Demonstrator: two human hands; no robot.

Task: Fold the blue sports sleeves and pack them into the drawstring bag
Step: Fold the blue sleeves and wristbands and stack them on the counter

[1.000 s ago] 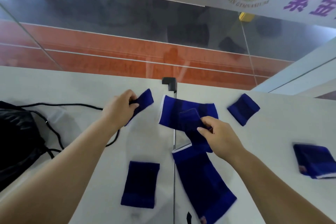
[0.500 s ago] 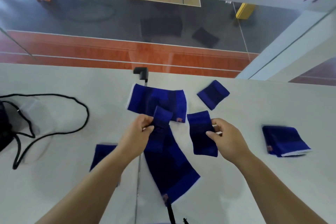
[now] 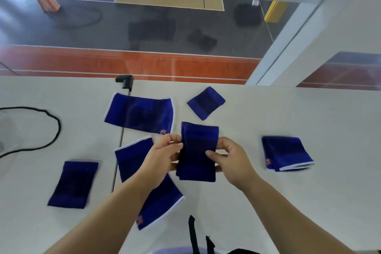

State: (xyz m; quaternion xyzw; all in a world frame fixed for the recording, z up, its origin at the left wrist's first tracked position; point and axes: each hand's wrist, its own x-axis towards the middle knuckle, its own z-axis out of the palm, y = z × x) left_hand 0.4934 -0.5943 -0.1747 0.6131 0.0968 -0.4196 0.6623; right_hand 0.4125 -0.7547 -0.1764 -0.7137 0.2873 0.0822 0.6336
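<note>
Both hands hold a pair of small blue sleeves (image 3: 198, 150) stacked together above the white table (image 3: 309, 202). My left hand (image 3: 162, 156) pinches the stack's left edge, and my right hand (image 3: 228, 161) grips its right edge with the thumb on top. Under my left forearm lies a long blue sleeve (image 3: 148, 183) with white trim. A wide blue sleeve (image 3: 140, 112) lies flat behind it. Small blue sleeves lie at the front left (image 3: 73, 184) and back middle (image 3: 206, 102). A folded blue sleeve (image 3: 286, 153) sits on the right. The bag's black drawstring (image 3: 51, 138) loops at the left; the bag itself is out of view.
A black clamp (image 3: 124, 80) stands at the table's far edge with a thin seam running toward me. Beyond the edge is a glass pane over a sports floor. A black strap (image 3: 192, 233) hangs at the bottom middle.
My hands have come together: the small sleeve in my left hand now lies stacked with the one in my right. The view shifted right, so the black bag left the frame.
</note>
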